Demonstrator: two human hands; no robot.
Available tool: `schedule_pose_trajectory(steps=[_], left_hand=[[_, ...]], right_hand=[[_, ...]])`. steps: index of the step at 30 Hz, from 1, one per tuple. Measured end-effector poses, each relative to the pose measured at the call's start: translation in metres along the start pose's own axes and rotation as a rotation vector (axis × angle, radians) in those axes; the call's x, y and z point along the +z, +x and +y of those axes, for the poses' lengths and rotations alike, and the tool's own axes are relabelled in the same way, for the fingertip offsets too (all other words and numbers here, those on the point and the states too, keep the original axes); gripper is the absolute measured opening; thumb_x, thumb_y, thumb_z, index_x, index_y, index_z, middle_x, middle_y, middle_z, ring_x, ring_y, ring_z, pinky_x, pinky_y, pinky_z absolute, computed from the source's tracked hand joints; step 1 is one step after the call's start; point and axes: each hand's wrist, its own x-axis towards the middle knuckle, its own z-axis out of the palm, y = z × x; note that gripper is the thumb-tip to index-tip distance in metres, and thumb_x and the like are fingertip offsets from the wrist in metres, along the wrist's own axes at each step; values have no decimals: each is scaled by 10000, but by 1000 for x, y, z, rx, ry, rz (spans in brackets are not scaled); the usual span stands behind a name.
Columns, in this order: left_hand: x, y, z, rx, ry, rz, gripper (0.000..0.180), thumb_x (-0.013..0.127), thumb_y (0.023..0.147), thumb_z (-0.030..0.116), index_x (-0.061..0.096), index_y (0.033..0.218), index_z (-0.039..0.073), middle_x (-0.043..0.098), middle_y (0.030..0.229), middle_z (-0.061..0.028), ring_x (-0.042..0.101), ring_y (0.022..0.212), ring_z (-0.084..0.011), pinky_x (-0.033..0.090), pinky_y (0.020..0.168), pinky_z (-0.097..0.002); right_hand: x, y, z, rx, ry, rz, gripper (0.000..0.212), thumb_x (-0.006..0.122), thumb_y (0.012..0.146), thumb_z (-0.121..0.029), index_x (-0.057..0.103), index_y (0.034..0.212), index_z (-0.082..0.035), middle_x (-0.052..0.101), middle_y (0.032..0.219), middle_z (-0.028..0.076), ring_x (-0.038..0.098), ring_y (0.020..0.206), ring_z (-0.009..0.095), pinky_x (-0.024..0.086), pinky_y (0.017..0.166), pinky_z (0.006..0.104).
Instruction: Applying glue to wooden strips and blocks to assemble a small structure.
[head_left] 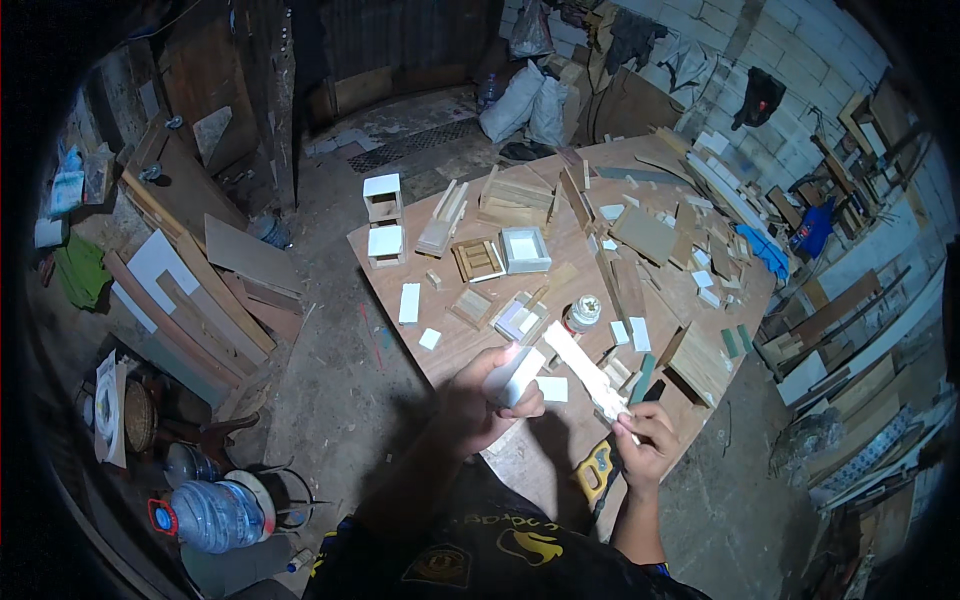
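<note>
- We see two hands, both with the fingers closed on something.
- Our left hand (488,398) is gripping one white block (516,374), above the near edge of the table (398,277).
- Our right hand (648,440) pinches one white strip (585,370) by its lower end; the other end points up towards the jar.
- Between block and strip we see a narrow gap, so they are side by side.
- One jar (582,313) stands upright on the table, just beyond the strip.
- One saw (595,472), with yellow handle, is at the near edge, just beside our right hand.
- Two cabinets (385,241) with white tops stand at the left corner.
- Two white pieces (409,303) lie along the left edge, below the cabinets.
- One white tray (525,249) sits farther in from this edge.
- One large wooden box (697,365) stands near the right edge; two short green strips (729,343) lie beside it.
- One blue cloth (765,252) is by the far right corner.
</note>
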Motion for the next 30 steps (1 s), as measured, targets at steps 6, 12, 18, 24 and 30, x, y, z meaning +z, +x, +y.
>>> schedule_pose_trajectory(steps=[6, 12, 18, 24, 30], left_hand=[[16, 7, 3, -90, -22, 514, 339, 311, 953, 288, 449, 694, 117, 334, 519, 13, 304, 473, -116, 305, 539, -283], [-10, 6, -11, -30, -67, 7, 310, 347, 947, 279, 472, 716, 114, 355, 538, 3, 322, 482, -121, 306, 526, -276], [-31, 15, -4, -68, -86, 51, 276, 410, 937, 305, 506, 770, 107, 421, 580, -16, 410, 530, -137, 357, 556, -275], [-71, 8, -30, 332, 434, 557, 230, 526, 927, 315, 559, 990, 97, 524, 761, -28, 547, 676, -173, 445, 562, -254], [-136, -22, 2, 55, 59, 689, 311, 649, 865, 200, 542, 1112, 44, 599, 1014, -92, 616, 862, -221, 516, 698, -309]], right_hand=[[-5, -2, -1, -55, 31, -235, 167, 740, 683, 29, 679, 828, -24, 607, 802, 109, 566, 722, 157, 437, 619, 251], [-5, -5, 7, -27, 77, -57, 163, 762, 659, 24, 699, 806, -8, 627, 804, 112, 603, 700, 150, 461, 584, 242], [0, -3, 10, 39, -50, -140, 138, 758, 669, 24, 694, 786, -11, 627, 813, 107, 611, 714, 158, 474, 611, 246], [-16, 36, 72, 220, -309, 9, 116, 697, 776, 1, 693, 892, 4, 657, 839, 98, 622, 790, 163, 481, 696, 264], [-35, 91, 165, 356, -702, -208, 149, 693, 793, -158, 711, 894, -49, 676, 815, 150, 665, 748, 276, 507, 675, 340]])
